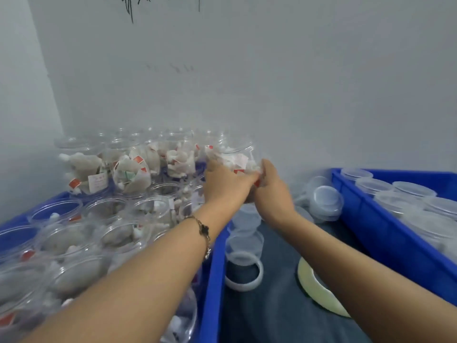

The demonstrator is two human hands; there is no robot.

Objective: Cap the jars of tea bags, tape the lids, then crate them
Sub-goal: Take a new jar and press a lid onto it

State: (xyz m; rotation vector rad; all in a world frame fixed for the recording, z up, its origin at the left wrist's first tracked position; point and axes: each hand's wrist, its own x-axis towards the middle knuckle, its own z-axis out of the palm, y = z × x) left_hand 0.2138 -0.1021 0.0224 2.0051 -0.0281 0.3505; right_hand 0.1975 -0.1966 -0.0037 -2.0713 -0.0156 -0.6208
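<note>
A white wall (272,82) backs the desk (277,293). A blue crate (212,280) on the left is packed with open jars of tea bags (108,211); another blue crate (385,233) on the right holds capped jars (410,191). Both hands, the left hand (222,181) and the right hand (269,179), grip one uncapped jar (232,157) lifted above the left crate's far corner. Loose lids (326,199) and tape rolls (244,273) lie between the crates.

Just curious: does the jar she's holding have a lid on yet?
No. The jar in both hands has a bare, open rim, tea bags visible inside.
</note>
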